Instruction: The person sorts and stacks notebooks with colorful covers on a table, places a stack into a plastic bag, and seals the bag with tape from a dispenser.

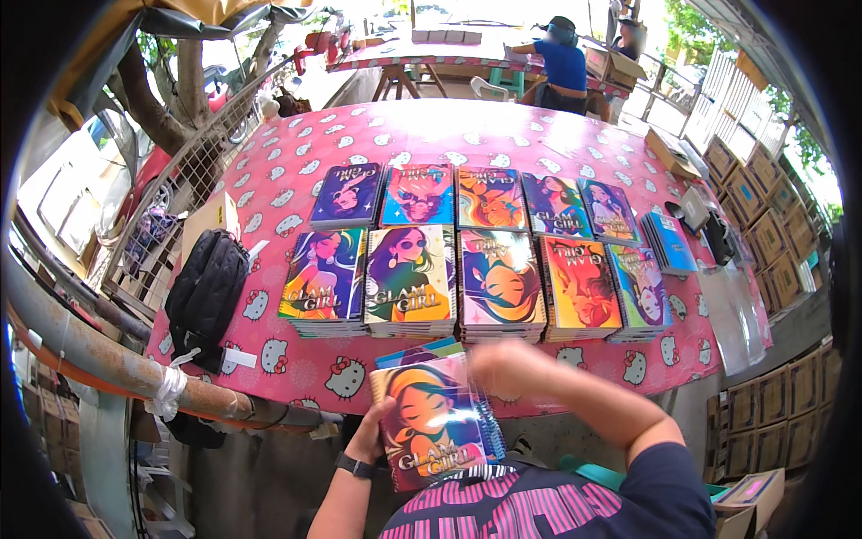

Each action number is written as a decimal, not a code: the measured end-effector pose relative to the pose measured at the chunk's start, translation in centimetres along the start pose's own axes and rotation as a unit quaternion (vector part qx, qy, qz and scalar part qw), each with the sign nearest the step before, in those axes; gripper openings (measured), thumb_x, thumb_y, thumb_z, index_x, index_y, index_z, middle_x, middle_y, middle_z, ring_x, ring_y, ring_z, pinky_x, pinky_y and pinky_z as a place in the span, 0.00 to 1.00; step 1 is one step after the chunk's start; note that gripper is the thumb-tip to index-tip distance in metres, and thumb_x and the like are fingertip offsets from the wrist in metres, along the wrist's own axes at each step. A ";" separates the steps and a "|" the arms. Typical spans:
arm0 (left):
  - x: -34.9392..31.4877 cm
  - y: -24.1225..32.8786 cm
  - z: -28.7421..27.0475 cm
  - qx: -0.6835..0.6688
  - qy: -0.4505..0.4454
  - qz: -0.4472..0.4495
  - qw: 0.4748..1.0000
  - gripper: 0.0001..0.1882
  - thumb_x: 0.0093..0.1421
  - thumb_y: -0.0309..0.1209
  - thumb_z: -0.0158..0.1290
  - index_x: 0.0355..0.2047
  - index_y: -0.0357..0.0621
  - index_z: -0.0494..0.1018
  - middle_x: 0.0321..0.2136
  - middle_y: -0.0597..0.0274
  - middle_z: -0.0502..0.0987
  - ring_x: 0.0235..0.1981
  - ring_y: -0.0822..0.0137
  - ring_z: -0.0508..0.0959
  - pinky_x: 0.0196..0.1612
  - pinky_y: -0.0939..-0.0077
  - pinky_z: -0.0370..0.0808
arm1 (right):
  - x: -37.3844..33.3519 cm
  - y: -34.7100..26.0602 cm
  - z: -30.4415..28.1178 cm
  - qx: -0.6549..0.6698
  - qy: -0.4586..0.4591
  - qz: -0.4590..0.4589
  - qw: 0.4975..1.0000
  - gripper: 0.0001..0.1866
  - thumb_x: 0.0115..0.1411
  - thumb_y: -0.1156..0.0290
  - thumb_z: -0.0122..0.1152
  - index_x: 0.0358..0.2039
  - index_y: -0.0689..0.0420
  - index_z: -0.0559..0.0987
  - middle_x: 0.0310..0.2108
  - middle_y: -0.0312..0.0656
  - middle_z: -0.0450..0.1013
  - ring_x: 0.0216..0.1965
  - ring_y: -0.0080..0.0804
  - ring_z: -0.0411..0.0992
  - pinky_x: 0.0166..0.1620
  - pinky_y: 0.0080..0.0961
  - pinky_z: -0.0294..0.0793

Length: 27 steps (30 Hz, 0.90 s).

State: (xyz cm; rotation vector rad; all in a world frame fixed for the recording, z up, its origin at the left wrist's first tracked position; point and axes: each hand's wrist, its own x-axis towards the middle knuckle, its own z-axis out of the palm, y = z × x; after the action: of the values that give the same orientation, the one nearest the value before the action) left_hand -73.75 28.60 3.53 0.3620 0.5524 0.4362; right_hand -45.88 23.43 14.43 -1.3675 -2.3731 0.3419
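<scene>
Close to my body is a small bundle of spiral notebooks [433, 422], the top one showing an illustrated cover of a figure with a headband. My left hand [366, 437] grips the bundle's left edge, with a dark watch on the wrist. Over its upper right corner is my right hand [505, 368], smeared by motion, so its fingers cannot be made out. More notebooks fan out behind the top one. Ahead on the table stand two rows of notebook stacks, among them a yellow-and-purple one [411, 274] and an orange-red one [581, 284] in the near row.
A pink patterned cloth covers the table [296, 364]. At its left lies a black bag [208, 292]; blue notebooks [669, 242] lie at the right. Cardboard boxes [772, 238] are piled beyond the right edge. Two people, one in a blue shirt [564, 67], are at a far table.
</scene>
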 end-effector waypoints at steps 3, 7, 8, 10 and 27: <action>0.0 0.0 -0.3 0.106 0.025 0.044 0.993 0.35 0.51 0.26 0.53 0.59 0.43 0.53 0.47 0.54 0.69 0.46 0.60 0.74 0.47 0.65 0.76 | 6.7 11.6 -2.7 -0.069 0.219 0.196 0.953 0.16 0.54 0.68 0.57 0.43 0.58 0.74 0.45 0.42 0.73 0.49 0.39 0.70 0.49 0.34 0.71; 0.2 -0.4 -0.9 0.103 0.029 0.080 0.991 0.35 0.51 0.25 0.52 0.59 0.45 0.52 0.48 0.54 0.69 0.47 0.60 0.74 0.47 0.65 0.76 | 7.4 23.1 -0.6 -0.251 0.176 0.284 0.908 0.19 0.56 0.64 0.57 0.48 0.54 0.74 0.52 0.44 0.69 0.57 0.38 0.63 0.58 0.36 0.60; 0.0 -0.3 -1.2 0.089 0.031 0.077 0.993 0.35 0.51 0.25 0.52 0.59 0.45 0.53 0.47 0.54 0.69 0.46 0.60 0.74 0.46 0.65 0.76 | 7.5 23.5 -0.8 -0.209 0.190 0.257 0.924 0.14 0.56 0.66 0.56 0.43 0.52 0.77 0.47 0.43 0.73 0.53 0.36 0.68 0.55 0.36 0.62; -0.5 -0.3 -2.1 0.059 0.031 0.062 0.996 0.34 0.51 0.24 0.52 0.59 0.45 0.53 0.47 0.54 0.69 0.46 0.59 0.74 0.46 0.65 0.77 | 7.1 24.7 -1.3 -0.295 0.176 0.213 0.915 0.07 0.53 0.72 0.51 0.29 0.51 0.78 0.27 0.38 0.75 0.37 0.34 0.74 0.46 0.34 0.69; -1.1 0.3 -2.7 0.087 0.057 0.051 0.993 0.27 0.52 0.32 0.52 0.52 0.35 0.63 0.44 0.51 0.73 0.43 0.58 0.77 0.47 0.65 0.76 | 6.3 24.7 -3.6 -0.166 0.217 0.579 0.768 0.35 0.46 0.50 0.68 0.44 0.66 0.69 0.43 0.55 0.72 0.48 0.47 0.70 0.49 0.36 0.71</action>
State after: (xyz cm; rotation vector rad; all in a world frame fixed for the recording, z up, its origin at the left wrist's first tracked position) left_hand -76.20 28.92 2.02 0.5364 0.6885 0.5105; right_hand -28.06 41.20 9.30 -2.6041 -0.9776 -0.1205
